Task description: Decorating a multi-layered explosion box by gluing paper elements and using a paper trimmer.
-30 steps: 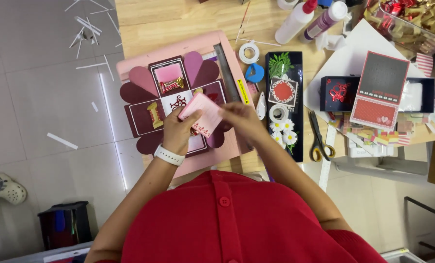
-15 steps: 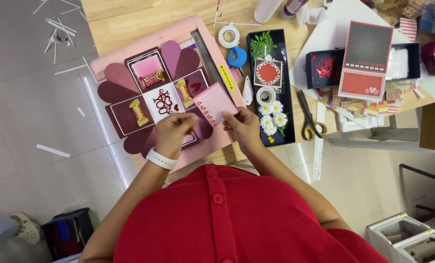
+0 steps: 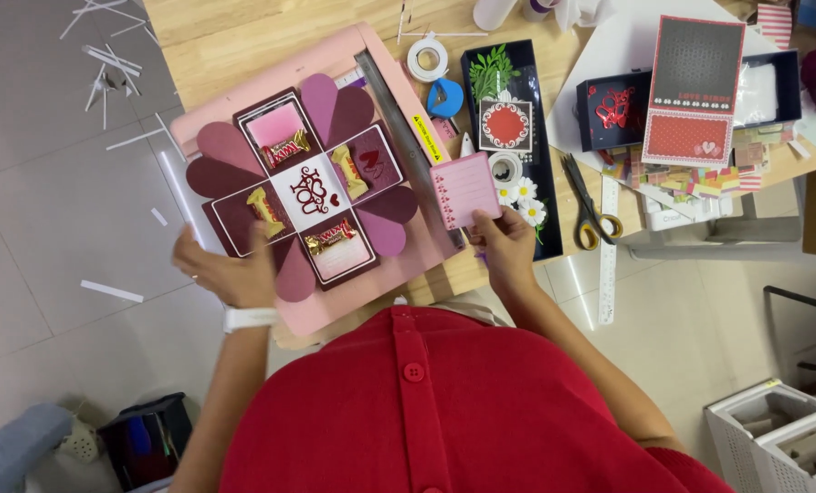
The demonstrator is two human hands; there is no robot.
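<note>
Head view: right hand pinches a pink card; left hand, fingers curled, grips the pink board edge

Wooden table carried a pink cutting mat with an unfolded maroon heart-flap box on it, metal ruler along the mat's right edge. Right of that lay a tape roll, blue punch, long black tray with paper leaves and daisies, scissors, white sheet under a dark open box and red patterned card. Paper strips lay on the grey tile floor.
</note>
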